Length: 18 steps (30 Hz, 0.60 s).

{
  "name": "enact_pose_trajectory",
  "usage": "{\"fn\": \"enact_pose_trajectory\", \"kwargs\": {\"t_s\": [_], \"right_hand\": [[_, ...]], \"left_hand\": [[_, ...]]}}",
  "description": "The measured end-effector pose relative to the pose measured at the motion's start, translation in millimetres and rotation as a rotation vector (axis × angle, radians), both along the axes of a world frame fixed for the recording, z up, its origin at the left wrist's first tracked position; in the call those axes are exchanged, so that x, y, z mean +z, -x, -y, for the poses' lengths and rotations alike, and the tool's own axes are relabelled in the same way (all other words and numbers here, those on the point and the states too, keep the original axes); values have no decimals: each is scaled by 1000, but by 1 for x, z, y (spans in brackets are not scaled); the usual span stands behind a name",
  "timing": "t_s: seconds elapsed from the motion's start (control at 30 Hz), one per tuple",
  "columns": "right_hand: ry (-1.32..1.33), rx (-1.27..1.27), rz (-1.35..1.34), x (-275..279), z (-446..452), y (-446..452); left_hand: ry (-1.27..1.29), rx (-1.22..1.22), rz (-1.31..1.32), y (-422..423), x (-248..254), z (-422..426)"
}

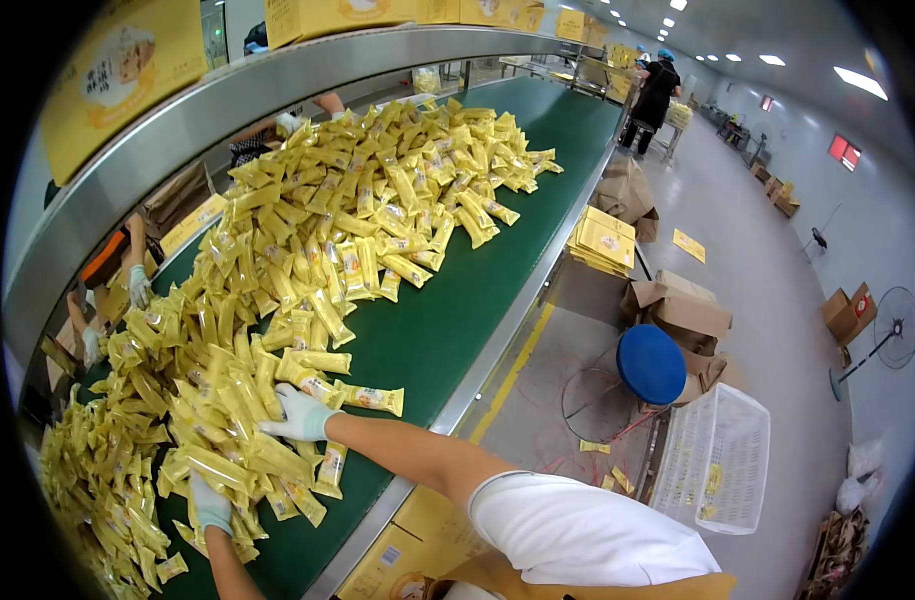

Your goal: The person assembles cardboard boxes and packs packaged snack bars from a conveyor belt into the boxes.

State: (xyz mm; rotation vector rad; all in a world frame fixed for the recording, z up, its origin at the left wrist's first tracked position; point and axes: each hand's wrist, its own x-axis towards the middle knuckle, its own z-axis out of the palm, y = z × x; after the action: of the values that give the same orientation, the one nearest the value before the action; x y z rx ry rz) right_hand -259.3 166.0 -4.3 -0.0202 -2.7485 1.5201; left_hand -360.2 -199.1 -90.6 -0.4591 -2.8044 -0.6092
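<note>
Many yellow wrapped packets (378,190) lie heaped along a green conveyor belt (418,340). My right hand (303,413), in a pale glove, rests against the packets near the belt's right side; its fingers reach in among them and are partly hidden. Lower down, my left hand (210,503), also gloved, is at the lower edge of a pile of packets, its fingertips covered by them. Whether either hand grips a packet cannot be made out. Single packets (373,399) lie just beyond my right hand.
Across the belt, co-workers' gloved hands (140,287) touch the heap. A metal rail (278,62) carries yellow boxes (123,70). To the right are a blue stool (651,364), a white crate (738,450), cartons (678,305) and a fan (890,330). A person (660,95) stands far off.
</note>
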Motion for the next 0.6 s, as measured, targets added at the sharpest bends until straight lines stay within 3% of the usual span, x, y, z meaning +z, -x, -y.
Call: {"fn": "enact_pose_trajectory", "kwargs": {"t_s": [0.1,0.23,0.33,0.37,0.43,0.47,0.5,0.53,0.57,0.6], "right_hand": [[30,-25,102,8,-3,-11],[159,147,107,40,-18,-33],[-30,77,178,39,-30,-43],[-111,124,156,56,-42,-64],[-179,212,-17,40,-60,-86],[-186,211,-19,59,-68,-118],[-116,262,5,75,-79,-147],[-114,304,-33,59,-89,-162],[18,356,218,83,-97,-192],[-72,275,170,67,-100,-213]], "left_hand": [[114,-13,177,-35,49,-25],[319,-14,354,-65,98,-46],[499,82,399,-96,154,-68],[538,129,475,-115,184,-75],[629,97,381,-139,199,-59],[394,226,299,-173,210,-61],[341,141,240,-189,199,-41],[196,244,237,-230,209,-51],[202,296,489,-258,222,-56],[217,183,360,-293,210,-50]]}}
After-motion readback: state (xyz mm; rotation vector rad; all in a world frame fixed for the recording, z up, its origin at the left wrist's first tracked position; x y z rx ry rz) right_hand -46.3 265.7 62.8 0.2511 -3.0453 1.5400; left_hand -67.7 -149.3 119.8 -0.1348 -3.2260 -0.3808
